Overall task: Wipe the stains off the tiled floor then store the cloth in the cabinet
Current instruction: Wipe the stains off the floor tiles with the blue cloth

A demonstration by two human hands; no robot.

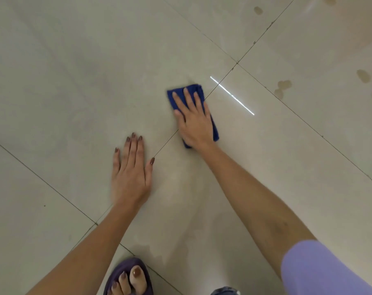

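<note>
A folded blue cloth (pixel 180 95) lies flat on the beige tiled floor (pixel 74 81), across a grout line near the middle of the view. My right hand (pixel 192 120) presses down on the cloth with fingers spread over it. My left hand (pixel 131 171) rests flat on the bare tile, fingers apart, a little nearer to me and left of the cloth. Brown stains (pixel 282 87) mark the tile to the right of the cloth, with another brown stain (pixel 363 76) farther right and small ones (pixel 258 10) at the top right. No cabinet is in view.
My foot in a purple slipper (pixel 128 275) is at the bottom edge. A thin bright reflection of light (pixel 232 95) lies on the tile just right of the cloth. Damp smears show on the tile between my arms.
</note>
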